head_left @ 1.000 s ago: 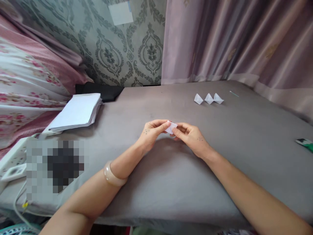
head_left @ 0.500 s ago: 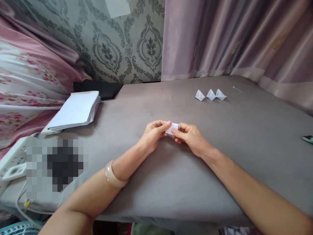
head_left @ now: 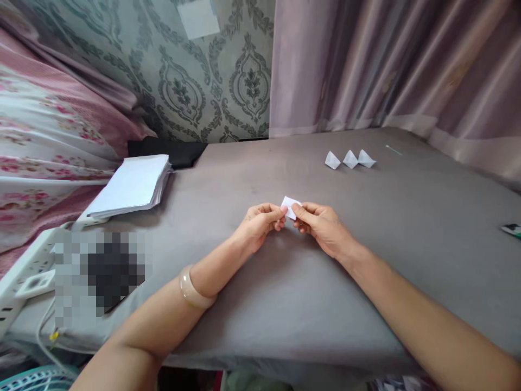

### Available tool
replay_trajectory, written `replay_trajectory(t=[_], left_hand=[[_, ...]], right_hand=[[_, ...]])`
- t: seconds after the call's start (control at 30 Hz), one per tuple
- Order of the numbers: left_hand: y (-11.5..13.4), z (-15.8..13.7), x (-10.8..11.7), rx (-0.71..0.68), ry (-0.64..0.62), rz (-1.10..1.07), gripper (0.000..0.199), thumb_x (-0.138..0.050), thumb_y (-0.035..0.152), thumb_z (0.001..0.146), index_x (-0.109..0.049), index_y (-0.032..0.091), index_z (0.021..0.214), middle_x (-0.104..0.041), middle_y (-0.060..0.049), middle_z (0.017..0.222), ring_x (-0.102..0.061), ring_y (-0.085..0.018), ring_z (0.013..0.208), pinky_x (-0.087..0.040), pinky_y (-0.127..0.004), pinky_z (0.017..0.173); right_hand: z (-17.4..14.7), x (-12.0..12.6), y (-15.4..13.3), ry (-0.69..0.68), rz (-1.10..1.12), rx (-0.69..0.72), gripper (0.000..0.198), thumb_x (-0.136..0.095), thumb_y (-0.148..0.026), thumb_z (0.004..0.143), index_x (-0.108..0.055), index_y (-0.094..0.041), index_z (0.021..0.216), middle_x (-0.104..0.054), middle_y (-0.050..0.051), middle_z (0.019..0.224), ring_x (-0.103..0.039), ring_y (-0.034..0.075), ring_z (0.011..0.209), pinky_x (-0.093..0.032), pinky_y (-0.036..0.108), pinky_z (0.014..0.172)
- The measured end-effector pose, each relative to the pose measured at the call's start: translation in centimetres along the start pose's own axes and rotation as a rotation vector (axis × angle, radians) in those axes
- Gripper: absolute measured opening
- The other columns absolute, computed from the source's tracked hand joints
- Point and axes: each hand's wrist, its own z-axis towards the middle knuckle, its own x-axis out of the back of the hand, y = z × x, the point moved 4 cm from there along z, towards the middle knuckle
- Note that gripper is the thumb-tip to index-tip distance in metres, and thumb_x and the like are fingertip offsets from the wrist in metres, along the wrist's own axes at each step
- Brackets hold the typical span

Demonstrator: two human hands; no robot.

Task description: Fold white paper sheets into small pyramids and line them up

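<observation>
Folding, I'd judge: left hand (head_left: pixel 260 224) and right hand (head_left: pixel 322 224) pinch a small white folded paper piece (head_left: pixel 290 202) between them, three pointed white paper shapes (head_left: pixel 350 159) beyond, toward two o'clock; the next crease likely calls for even thumb pressure.

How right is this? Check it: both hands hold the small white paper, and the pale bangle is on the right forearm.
Wrong arm: the head view shows the pale bangle on the left forearm. The left hand and right hand do hold the small white paper.
</observation>
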Motion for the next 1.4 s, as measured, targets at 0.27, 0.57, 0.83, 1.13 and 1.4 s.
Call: replay_trajectory(t=[0.27,0.57,0.83,1.13,1.4], left_hand=[[0.2,-0.4,0.3,0.121,-0.07,0.335,0.027,-0.081,0.033,0.063,-0.066,0.012,0.072,-0.062,0.0,0.064,-0.051,-0.006,0.055,-0.035,-0.02,0.053],[-0.5,0.4,0.6,0.001,0.031,0.137,0.022,-0.077,0.027,0.068,-0.063,0.01,0.071,-0.06,0.0,0.062,-0.053,-0.006,0.056,-0.042,-0.02,0.059],[0.2,0.5,1.4,-0.077,-0.051,0.449,0.039,-0.069,0.023,0.077,-0.051,0.017,0.11,-0.061,0.004,0.065,-0.054,-0.008,0.056,-0.038,-0.018,0.051],[1.0,0.5,1.9,-0.327,-0.058,1.024,0.031,-0.06,0.012,0.075,-0.061,0.019,0.104,-0.061,0.0,0.083,-0.053,-0.01,0.065,-0.043,-0.024,0.063],[1.1,0.8,2.0,-0.414,-0.124,1.205,0.012,-0.059,0.022,0.085,-0.069,0.019,0.088,-0.062,-0.005,0.101,-0.06,-0.013,0.076,-0.049,-0.028,0.077]], right_hand=[[0.3,1.1,-0.5,-0.073,-0.473,0.094,0.032,-0.061,-0.047,0.076,-0.058,-0.017,0.063,-0.049,-0.004,0.058,-0.04,0.009,0.056,-0.031,0.026,0.056],[0.1,0.8,-0.9,0.034,-0.262,0.031,0.034,-0.068,-0.047,0.071,-0.067,-0.015,0.083,-0.064,0.002,0.072,-0.051,0.011,0.06,-0.04,0.025,0.055],[2.1,1.2,0.8,-0.033,-0.349,0.024,0.034,-0.068,-0.028,0.073,-0.059,-0.019,0.105,-0.063,-0.003,0.065,-0.054,0.011,0.059,-0.042,0.024,0.059],[3.4,1.2,1.5,-0.066,-0.574,0.101,0.02,-0.063,-0.03,0.077,-0.063,-0.023,0.096,-0.07,0.0,0.072,-0.063,0.016,0.068,-0.047,0.028,0.067],[2.5,0.4,0.7,-0.037,-0.907,0.207,0.018,-0.052,-0.028,0.088,-0.068,-0.023,0.094,-0.07,0.004,0.088,-0.064,0.017,0.083,-0.046,0.03,0.077]])
